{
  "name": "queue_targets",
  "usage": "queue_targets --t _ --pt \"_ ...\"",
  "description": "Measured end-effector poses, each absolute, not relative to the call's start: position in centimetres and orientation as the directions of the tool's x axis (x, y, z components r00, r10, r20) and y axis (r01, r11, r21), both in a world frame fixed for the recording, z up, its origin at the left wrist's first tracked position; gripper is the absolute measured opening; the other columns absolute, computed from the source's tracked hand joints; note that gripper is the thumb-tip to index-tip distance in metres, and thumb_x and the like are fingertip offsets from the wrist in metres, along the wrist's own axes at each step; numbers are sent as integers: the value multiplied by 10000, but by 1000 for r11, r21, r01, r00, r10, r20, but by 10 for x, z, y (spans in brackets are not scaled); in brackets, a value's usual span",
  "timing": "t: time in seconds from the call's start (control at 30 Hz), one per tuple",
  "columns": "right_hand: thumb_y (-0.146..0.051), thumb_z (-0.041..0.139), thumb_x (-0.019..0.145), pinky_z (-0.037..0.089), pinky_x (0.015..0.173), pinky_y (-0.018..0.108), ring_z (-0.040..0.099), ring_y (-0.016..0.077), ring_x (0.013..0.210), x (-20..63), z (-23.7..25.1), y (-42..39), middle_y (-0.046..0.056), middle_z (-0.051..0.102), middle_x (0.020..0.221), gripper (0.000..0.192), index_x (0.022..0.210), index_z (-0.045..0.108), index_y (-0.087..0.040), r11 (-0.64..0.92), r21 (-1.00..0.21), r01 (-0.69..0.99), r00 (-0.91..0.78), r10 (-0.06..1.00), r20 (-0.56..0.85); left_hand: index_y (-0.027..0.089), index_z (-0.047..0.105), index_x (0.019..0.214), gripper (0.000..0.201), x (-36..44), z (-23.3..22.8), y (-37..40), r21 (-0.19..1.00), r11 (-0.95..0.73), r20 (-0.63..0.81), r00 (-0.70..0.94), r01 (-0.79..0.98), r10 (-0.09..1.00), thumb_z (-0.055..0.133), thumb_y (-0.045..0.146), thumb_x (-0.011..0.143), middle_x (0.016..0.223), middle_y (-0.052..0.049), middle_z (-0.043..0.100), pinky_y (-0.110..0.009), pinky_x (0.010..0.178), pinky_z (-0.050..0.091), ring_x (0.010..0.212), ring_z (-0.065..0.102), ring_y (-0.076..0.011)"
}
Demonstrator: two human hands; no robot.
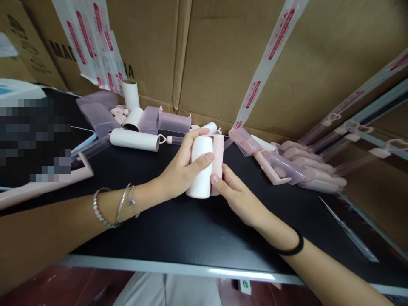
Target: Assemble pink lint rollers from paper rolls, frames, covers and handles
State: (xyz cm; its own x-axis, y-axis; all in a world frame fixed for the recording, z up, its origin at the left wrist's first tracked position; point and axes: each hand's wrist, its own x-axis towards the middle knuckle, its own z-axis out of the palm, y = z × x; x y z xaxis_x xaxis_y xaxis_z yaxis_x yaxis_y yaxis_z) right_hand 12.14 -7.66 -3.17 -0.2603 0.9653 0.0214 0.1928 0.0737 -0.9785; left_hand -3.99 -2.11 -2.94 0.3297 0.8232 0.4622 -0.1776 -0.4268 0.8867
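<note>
At the middle of the black tabletop (165,225), I hold a white lint roll (201,187) and a pale pink plastic lint roller part (218,148) side by side, touching and nearly upright. My left hand (174,176) wraps around the white roll, thumb across its front and fingers behind its top. From the right, my right hand (237,193) grips the pink part, its thumb near the seam between the two. The backs of both pieces are hidden, so I cannot tell how they join.
Loose white rolls (132,139) and translucent purple covers (175,122) lie along the cardboard wall (216,63). Several pink lint rollers (318,174) are grouped at the right. A slim pointed tool (347,229) rests near the right edge. A pixelated patch hides part of the left side.
</note>
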Motion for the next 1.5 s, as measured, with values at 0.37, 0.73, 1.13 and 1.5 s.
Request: queue_targets --t 0.37,0.73,1.13,1.5 --pt "-560 811 645 528 674 244 598 86 690 104 -39 -75 -40 605 772 559 975 548 -193 -125 -975 -185 -134 986 -101 253 461 1186 367 -30 -29 -10 954 -116 134 47 -275 990 572 318 842 1020 -22 572 -254 581 485 748 575 -154" --pt "-370 908 531 563 686 234 646 105 764 81 -39 -67 -23 657 872 607 996 561 -192 -111 -936 -333 -32 994 -107 253 483 1141 261 -19 -37 5 948 -56 8 -152 -313 988 539 261 886 961 -7 552 -225 591 469 726 550 -131" --pt "-485 860 579 572 542 262 661 146 686 79 -37 -40 30 665 915 808 1242 504 -192 -65 -993 -100 -117 992 -53 245 466 1035 157 -26 -32 17 918 0 -89 -207 -396 974 495 254 881 842 20 552 -211 559 477 652 559 -116" --pt "-366 607 912 494 950 444 576 251 1122 134 -15 -41 98 621 1180 379 1282 548 -308 856 163 491 -695 273 666 185 579 702 332 -45 -7 -22 831 479 -325 452 -283 830 458 412 912 510 -15 526 -232 377 405 434 517 -142"
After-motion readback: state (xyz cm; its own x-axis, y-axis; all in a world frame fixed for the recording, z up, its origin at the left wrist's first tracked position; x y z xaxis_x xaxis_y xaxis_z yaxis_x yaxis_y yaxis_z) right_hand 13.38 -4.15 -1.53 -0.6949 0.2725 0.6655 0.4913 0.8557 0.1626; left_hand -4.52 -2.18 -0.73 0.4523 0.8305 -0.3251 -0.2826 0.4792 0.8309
